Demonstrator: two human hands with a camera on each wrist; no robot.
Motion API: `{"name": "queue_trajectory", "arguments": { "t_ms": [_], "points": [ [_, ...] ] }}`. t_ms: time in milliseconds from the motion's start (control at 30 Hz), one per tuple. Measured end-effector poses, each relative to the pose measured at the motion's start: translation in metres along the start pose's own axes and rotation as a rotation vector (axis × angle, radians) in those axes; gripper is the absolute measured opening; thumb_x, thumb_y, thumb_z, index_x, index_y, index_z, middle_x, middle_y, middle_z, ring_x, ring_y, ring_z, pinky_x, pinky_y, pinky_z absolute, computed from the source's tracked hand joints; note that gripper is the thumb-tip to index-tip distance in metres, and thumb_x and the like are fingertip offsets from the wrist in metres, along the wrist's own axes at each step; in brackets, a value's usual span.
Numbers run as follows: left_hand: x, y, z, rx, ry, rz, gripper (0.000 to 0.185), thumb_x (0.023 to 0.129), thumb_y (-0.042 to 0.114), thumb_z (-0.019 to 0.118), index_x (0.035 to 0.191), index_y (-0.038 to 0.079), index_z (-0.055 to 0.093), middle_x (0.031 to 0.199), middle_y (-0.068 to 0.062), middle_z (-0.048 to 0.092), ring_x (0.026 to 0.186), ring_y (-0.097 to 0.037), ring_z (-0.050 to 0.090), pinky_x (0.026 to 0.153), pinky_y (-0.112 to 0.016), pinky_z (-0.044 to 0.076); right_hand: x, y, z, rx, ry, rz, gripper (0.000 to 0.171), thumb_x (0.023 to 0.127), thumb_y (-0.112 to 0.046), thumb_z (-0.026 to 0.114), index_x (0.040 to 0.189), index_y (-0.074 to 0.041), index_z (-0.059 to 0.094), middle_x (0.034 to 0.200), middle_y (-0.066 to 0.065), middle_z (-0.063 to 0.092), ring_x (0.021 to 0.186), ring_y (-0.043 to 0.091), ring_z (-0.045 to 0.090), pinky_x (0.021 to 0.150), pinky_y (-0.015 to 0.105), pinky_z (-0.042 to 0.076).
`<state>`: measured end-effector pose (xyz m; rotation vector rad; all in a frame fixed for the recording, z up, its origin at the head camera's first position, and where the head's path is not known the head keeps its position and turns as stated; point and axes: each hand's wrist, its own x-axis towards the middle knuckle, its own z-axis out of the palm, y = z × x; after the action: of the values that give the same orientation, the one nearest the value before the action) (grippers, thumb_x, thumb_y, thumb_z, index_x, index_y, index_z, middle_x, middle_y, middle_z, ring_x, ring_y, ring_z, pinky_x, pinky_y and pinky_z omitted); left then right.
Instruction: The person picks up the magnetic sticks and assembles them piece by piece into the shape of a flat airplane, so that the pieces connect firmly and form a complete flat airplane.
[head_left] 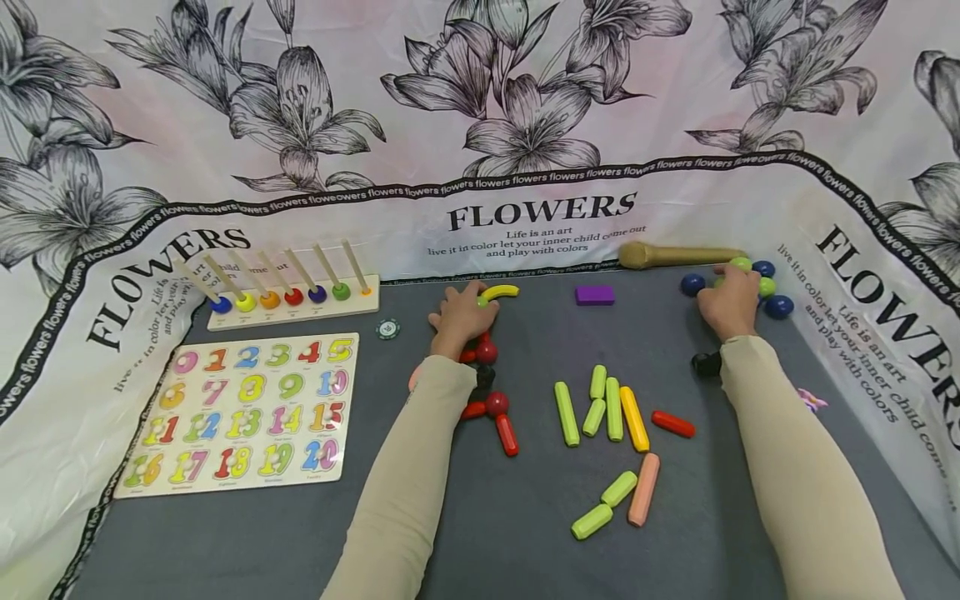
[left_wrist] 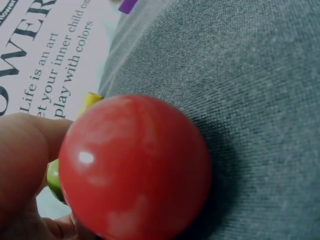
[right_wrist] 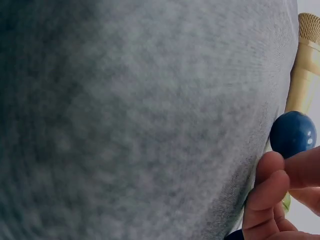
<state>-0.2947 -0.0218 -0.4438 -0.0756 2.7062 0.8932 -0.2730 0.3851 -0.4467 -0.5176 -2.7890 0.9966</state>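
Observation:
At the back of the table, my left hand (head_left: 459, 321) pinches a small green ball (left_wrist: 54, 181) beside a yellow curved piece (head_left: 501, 292). A glossy red ball (left_wrist: 135, 167) fills much of the left wrist view, close to that hand. Red rods (head_left: 507, 435) and a black ball (head_left: 485, 377) lie near the left forearm. At the back right my right hand (head_left: 731, 300) reaches into a cluster of blue and green balls. Its curled fingers (right_wrist: 267, 195) pinch a green ball (right_wrist: 286, 203), mostly hidden. A blue ball (right_wrist: 293, 134) sits just beyond those fingers.
Light green rods (head_left: 566, 414), a yellow rod (head_left: 634, 419), a red rod (head_left: 673, 423) and a peach rod (head_left: 643, 490) lie mid-table. A purple block (head_left: 595, 296) and gold microphone (head_left: 678, 256) are behind. To the left are a number board (head_left: 251, 417) and peg stand (head_left: 294, 310).

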Motion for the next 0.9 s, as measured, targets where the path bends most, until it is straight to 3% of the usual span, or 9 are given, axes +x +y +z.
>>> {"name": "queue_trajectory", "arguments": {
  "t_ms": [267,433,567,700,900],
  "points": [
    [0.001,-0.003,0.002,-0.038,0.02,-0.005,0.038,0.109,0.042,0.058,0.143,0.024,0.059,0.144,-0.021,0.044,0.127,-0.04,0.048,0.102,-0.059,0.026,0.001,-0.006,-0.001,-0.027,0.051,-0.021,0.056,0.093,0.002,0.048,0.145,0.021,0.048,0.14,0.047,0.043,0.136,0.06,0.035,0.112,0.066,0.031],
    [-0.001,-0.002,0.0,-0.057,0.031,-0.003,0.033,0.11,0.04,0.057,0.136,0.021,0.061,0.143,-0.021,0.044,0.124,-0.04,0.049,0.101,-0.057,0.026,-0.002,-0.027,0.001,0.038,0.133,-0.067,0.048,0.1,-0.002,0.047,0.144,0.018,0.053,0.141,0.042,0.05,0.138,0.057,0.039,0.114,0.065,0.032],
    [-0.003,-0.001,-0.002,-0.06,0.03,-0.009,0.032,0.111,0.04,0.056,0.136,0.02,0.061,0.144,-0.022,0.045,0.125,-0.041,0.049,0.102,-0.059,0.027,-0.01,-0.048,0.01,0.11,0.16,-0.126,0.043,0.104,-0.004,0.051,0.142,0.016,0.057,0.139,0.04,0.054,0.13,0.055,0.048,0.108,0.064,0.038],
    [-0.003,-0.001,-0.002,-0.067,0.03,-0.008,0.032,0.112,0.041,0.053,0.135,0.02,0.059,0.145,-0.022,0.045,0.124,-0.041,0.049,0.102,-0.059,0.027,-0.021,-0.069,0.027,0.127,0.123,-0.198,0.04,0.104,-0.009,0.056,0.137,0.013,0.063,0.132,0.036,0.062,0.119,0.05,0.056,0.099,0.061,0.042],
    [-0.003,0.0,-0.001,-0.092,0.04,-0.006,0.032,0.113,0.042,0.051,0.136,0.021,0.057,0.142,-0.021,0.046,0.12,-0.039,0.049,0.1,-0.058,0.027,-0.038,-0.096,0.051,0.13,-0.067,-0.257,0.041,0.105,-0.016,0.064,0.137,0.009,0.064,0.134,0.032,0.063,0.119,0.046,0.058,0.099,0.056,0.044]
  ]
}}
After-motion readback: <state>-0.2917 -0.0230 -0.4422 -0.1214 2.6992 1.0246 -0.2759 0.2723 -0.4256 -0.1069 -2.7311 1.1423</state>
